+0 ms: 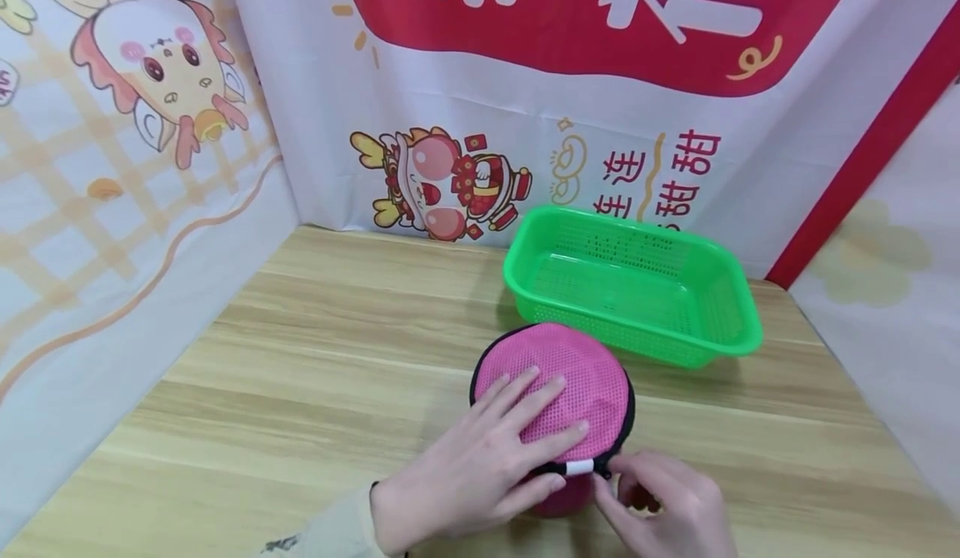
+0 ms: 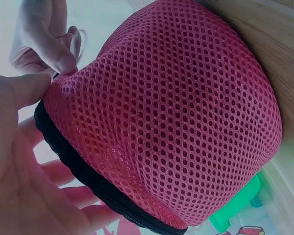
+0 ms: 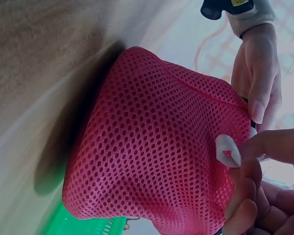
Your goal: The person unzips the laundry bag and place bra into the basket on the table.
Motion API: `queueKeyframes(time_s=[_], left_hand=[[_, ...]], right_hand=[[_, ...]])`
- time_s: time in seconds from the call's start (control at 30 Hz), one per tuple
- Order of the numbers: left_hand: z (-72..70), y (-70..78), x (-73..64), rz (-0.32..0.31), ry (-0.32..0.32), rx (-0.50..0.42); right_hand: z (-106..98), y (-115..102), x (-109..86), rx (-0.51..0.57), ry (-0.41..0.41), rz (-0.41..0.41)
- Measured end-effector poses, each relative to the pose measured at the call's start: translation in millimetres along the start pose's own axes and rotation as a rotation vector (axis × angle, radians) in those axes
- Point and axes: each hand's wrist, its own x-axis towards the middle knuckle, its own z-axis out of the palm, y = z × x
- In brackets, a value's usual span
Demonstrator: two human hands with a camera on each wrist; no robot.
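A round pink mesh laundry bag (image 1: 555, 383) stands on the table, its top ringed by a black zipper (image 2: 83, 166). My left hand (image 1: 480, 458) rests on the mesh top with spread, mostly straight fingers. Its thumb touches the near side of the rim, beside a white tag (image 1: 580, 467). At the near right of the rim, my right hand (image 1: 663, 500) pinches the zipper edge between thumb and forefinger, the other fingers curled. A small white loop (image 3: 227, 151) stands out from the bag's side by those fingertips. The zipper pull is hidden by the fingers.
Behind the bag, to its right, sits a green plastic basket (image 1: 615, 287) with perforated walls. The wood-grain table (image 1: 315, 375) meets printed cloth hangings (image 1: 315, 108) at the back and on both sides.
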Motion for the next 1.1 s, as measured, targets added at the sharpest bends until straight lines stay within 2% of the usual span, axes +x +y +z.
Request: queueKeyframes(time_s=[0.2,0.43,0.7,0.77,0.9,1.1], left_hand=[[1.1,1.1,0.1,0.016,0.022,0.005],[1.5,2.0,1.7,0.023,0.055,-0.061],[3.9,-2.8,5.7,0.083,0.134,0.072],[4.4,-4.2,5.6,0.081,0.145,0.073],[4.6,-5.8,4.3,0.071,0.136,0.084],[5.5,-6.4,3.5,0.069,0.122,0.106]], right_hand=[[-1,-5,0.9,0.003,-0.051,0.000],[-1,-8,1.4,0.040,-0.103,0.035],[2,-5,2.3,0.021,-0.109,0.003],[3,-4,3.4,0.019,-0.117,-0.009],[8,-1,6.2,0.015,-0.108,-0.047],[12,0,6.7,0.031,-0.103,-0.045]])
